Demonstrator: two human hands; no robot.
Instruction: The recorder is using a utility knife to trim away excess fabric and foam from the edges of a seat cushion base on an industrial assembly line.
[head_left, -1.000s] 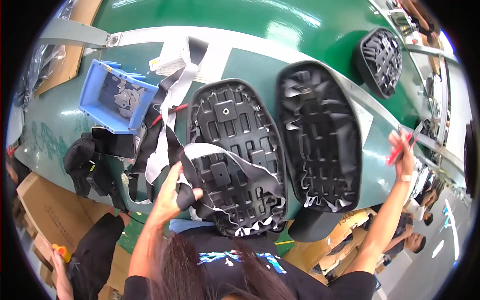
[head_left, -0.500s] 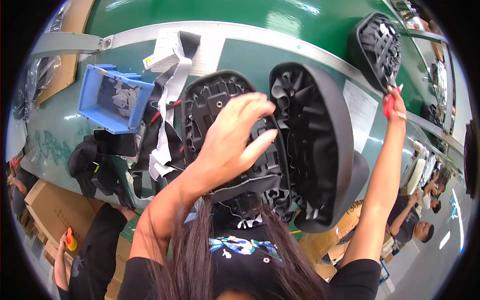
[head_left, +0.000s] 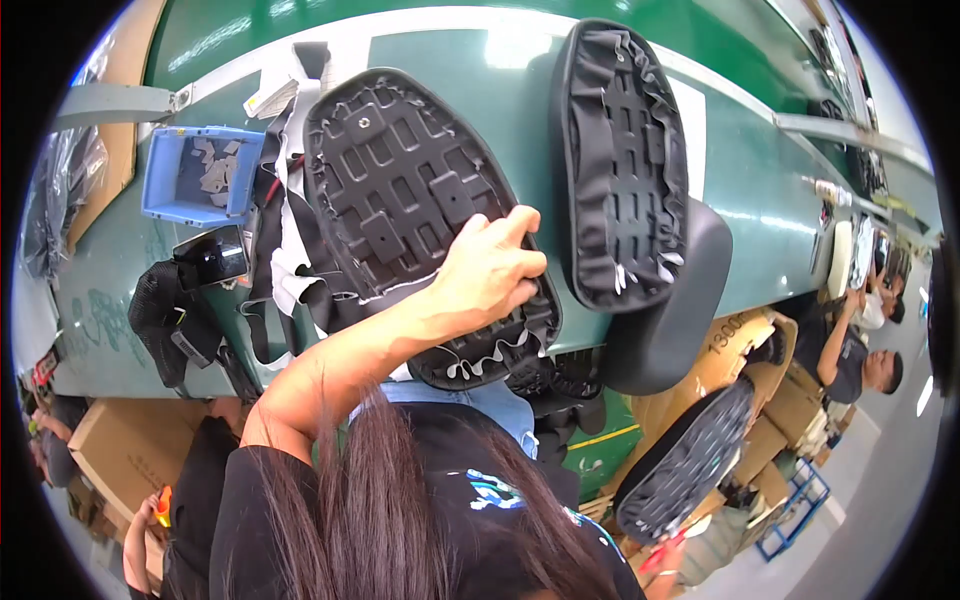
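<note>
Underside up on the green table lies a black seat cushion with a ribbed plastic base and gathered cover edge. My left hand is closed with curled fingers at its right edge, gripping there. Low at the right, my right hand holds another black seat cushion by its end, off the table, together with a red-handled tool; the tool's kind and most of that hand are hard to see. A third seat cushion lies underside up to the right, overlapping a smooth black seat.
A blue bin with grey pieces stands at the left, near black and white strips, a phone and a black mesh item. Cardboard boxes flank the table's near side. Other people are nearby, one at the right.
My right hand has swung from the far right of the table down to the near right, carrying its seat cushion and red-handled tool. My left hand's fingers have curled in. The third cushion now lies flatter.
</note>
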